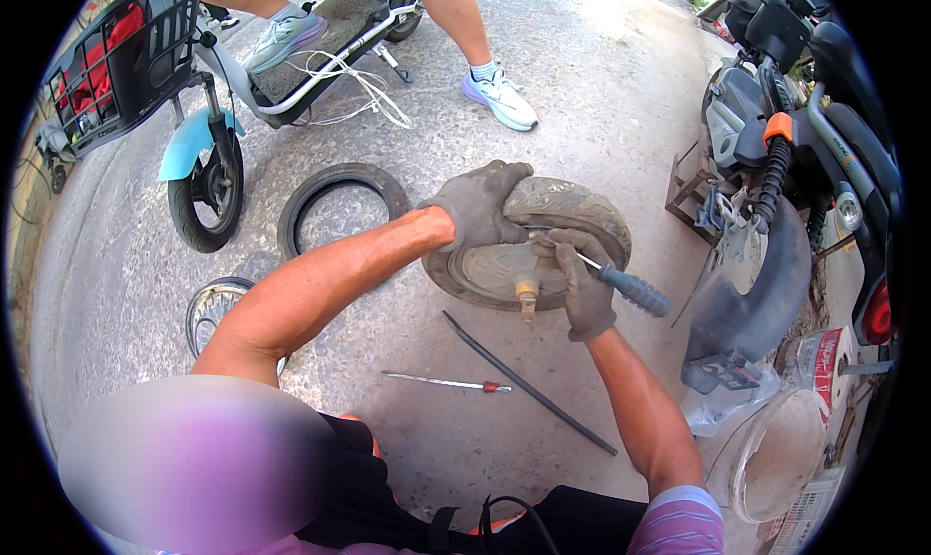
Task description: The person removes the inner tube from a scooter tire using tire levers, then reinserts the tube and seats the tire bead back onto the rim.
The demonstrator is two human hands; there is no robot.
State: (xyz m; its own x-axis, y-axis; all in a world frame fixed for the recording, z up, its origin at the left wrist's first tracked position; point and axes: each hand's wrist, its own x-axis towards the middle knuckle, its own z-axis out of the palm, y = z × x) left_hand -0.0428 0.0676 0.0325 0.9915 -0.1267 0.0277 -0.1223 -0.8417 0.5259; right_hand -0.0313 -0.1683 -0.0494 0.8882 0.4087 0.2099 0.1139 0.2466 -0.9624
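Note:
My gloved left hand (477, 206) is closed on the dusty tyre (582, 215), pressing at its upper left where it lies on a wheel with a hub and axle (490, 274). My gloved right hand (585, 293) holds a screwdriver with a blue-grey handle (635, 291), its shaft angled toward the tyre's inner edge near my left fingers; the tip is hidden. Below the wheel, a long black rubber strip (529, 380) and a thin metal tool with a red part (436, 382) lie on the ground.
A loose tyre (392, 201) and a spoked rim (199, 317) lie left. Another person's legs and shoes (499, 104) are beside a scooter (199, 191) with basket and white cable. At right stand a motorbike (795, 147), a bucket (776, 463) and a plastic bag (718, 409).

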